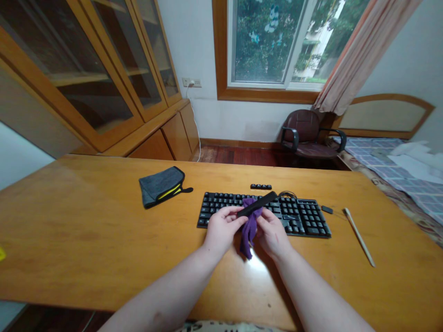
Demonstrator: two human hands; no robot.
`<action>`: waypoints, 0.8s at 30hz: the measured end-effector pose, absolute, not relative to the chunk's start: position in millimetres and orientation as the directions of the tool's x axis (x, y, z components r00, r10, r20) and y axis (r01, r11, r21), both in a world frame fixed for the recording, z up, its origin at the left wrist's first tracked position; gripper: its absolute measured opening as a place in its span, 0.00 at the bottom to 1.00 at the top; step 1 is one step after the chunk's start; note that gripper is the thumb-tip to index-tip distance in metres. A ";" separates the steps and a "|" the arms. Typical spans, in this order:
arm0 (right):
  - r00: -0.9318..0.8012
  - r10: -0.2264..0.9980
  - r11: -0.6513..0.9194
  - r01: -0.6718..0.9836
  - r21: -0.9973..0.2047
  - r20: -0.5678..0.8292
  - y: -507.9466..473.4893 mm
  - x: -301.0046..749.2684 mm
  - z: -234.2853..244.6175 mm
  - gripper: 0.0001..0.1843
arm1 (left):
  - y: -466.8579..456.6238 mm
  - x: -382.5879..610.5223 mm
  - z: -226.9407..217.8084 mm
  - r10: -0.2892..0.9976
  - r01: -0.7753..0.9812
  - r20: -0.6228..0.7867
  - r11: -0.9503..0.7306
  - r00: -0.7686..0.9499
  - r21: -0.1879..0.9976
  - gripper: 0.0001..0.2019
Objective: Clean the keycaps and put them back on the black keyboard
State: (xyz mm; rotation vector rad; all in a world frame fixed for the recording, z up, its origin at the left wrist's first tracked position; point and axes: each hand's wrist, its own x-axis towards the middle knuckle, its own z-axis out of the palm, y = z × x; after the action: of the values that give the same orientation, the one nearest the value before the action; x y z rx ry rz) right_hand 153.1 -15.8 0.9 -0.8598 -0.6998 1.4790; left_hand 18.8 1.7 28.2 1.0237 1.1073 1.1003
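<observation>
Over the front edge of a black keyboard [301, 216], my left hand [221, 228] pinches the near end of a long black bar-shaped key [260, 203]. My right hand [272, 233] is closed on a purple cloth [249, 228] that wraps the bar's middle and hangs down between both hands. The bar's far end points up and right above the keys. A short row of loose black keycaps [261, 186] lies just beyond the keyboard.
A grey pouch with yellow trim [162, 186] lies left of the keyboard on the wooden desk [86, 230]. A small black piece [327, 210] and a thin pale stick [359, 236] lie to the right. Beyond the desk are a chair [309, 133], cabinets and a bed.
</observation>
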 end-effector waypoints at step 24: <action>0.079 0.996 -0.010 -0.401 -0.916 -0.046 -19.5 159.9 -0.6 0.12 | 1.5 7.6 45.3 0.963 0.264 -0.141 0.078 0.228 0.961 0.11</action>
State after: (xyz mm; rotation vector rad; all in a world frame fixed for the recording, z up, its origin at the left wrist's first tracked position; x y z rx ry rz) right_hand 159.9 -19.5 -0.6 -0.9607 -0.8275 1.3340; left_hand 7.6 1.5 45.3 1.4129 1.2511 0.8121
